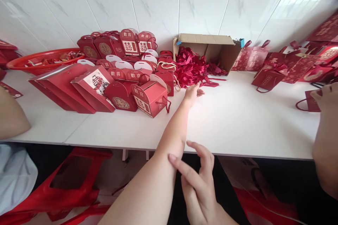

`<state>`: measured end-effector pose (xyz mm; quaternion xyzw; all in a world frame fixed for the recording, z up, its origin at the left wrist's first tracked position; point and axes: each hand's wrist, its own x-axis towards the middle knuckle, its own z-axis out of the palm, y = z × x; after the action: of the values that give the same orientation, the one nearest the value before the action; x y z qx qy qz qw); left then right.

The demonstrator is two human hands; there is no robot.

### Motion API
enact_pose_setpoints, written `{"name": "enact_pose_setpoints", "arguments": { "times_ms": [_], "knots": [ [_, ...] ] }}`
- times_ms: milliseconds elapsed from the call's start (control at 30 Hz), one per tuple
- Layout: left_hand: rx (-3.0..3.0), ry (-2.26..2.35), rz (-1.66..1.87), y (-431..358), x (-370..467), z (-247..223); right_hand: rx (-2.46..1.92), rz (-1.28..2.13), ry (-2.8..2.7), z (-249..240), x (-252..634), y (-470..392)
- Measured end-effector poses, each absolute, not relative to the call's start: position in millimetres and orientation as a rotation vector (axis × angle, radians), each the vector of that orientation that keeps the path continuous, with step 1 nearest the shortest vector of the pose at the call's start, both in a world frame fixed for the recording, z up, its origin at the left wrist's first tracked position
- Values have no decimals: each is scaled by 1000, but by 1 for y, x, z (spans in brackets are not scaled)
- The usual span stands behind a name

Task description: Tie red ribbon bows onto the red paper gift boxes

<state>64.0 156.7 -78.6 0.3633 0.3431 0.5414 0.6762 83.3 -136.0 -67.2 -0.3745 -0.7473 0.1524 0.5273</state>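
Note:
My left hand [193, 94] is stretched far forward over the white table, at the near edge of a pile of dark pink ribbons [189, 66]. Its fingers look apart with nothing seen in them; whether they touch a ribbon is hard to tell. The pile spills from a cardboard box [221, 54] lying on its side. Low in the view, my right hand [199, 179] has thumb and forefinger spread and holds nothing. Its thumb tip overlaps my left forearm. Left of my reaching arm stands a red gift box [150, 98] with a twisted cord handle.
More red gift boxes [120, 95] and folded red bags [63, 86] crowd the table [237, 123] at left. Behind them is a red basket [39, 66] of small wrapped items. Small red bags [270, 75] stand at right. Other people's arms [327, 137] flank both sides.

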Motion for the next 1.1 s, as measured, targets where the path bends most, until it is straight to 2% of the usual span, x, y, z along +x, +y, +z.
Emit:
{"name": "enact_pose_setpoints", "arguments": {
  "times_ms": [500, 867, 1100],
  "knots": [
    [674, 724, 1272, 158, 59, -76, -603, 245, -1452, -68, 71, -145],
    [657, 714, 1261, 157, 60, -76, -626, 697, -1530, -57, 78, -135],
    [673, 714, 1268, 156, 60, -75, -579, 544, -1548, -57, 76, -132]
  ]
}}
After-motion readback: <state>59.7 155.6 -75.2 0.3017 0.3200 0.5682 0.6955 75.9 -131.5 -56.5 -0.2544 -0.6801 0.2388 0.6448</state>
